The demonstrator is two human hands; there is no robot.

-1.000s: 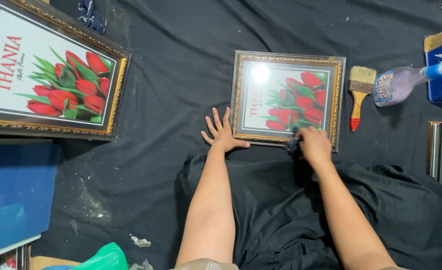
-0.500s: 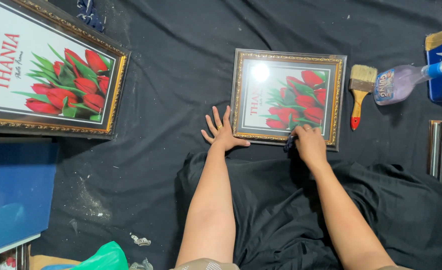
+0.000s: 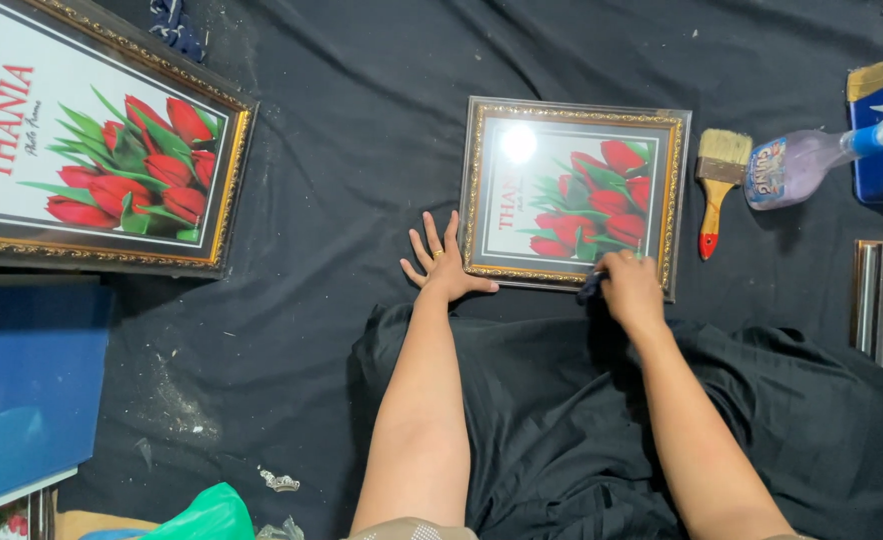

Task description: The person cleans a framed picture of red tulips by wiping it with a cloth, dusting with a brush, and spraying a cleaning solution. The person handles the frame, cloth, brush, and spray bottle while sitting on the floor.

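Pressing left hand (image 3: 445,268) flat on black cloth (image 3: 362,150), fingers (image 3: 430,238) spread open, thumb touching lower left corner of small gold-trimmed dark picture frame with red tulip print under glass (image 3: 574,195). Right hand (image 3: 630,285) at frame's lower edge near right corner, fingers closed around small dark rag (image 3: 590,288) held against frame. Frame flat on cloth, just ahead of lap. Wooden-handled paintbrush with red tip (image 3: 718,190) just right of frame; clear plastic spray bottle (image 3: 800,168) beside brush. Larger matching framed tulip print (image 3: 92,150) well apart at left
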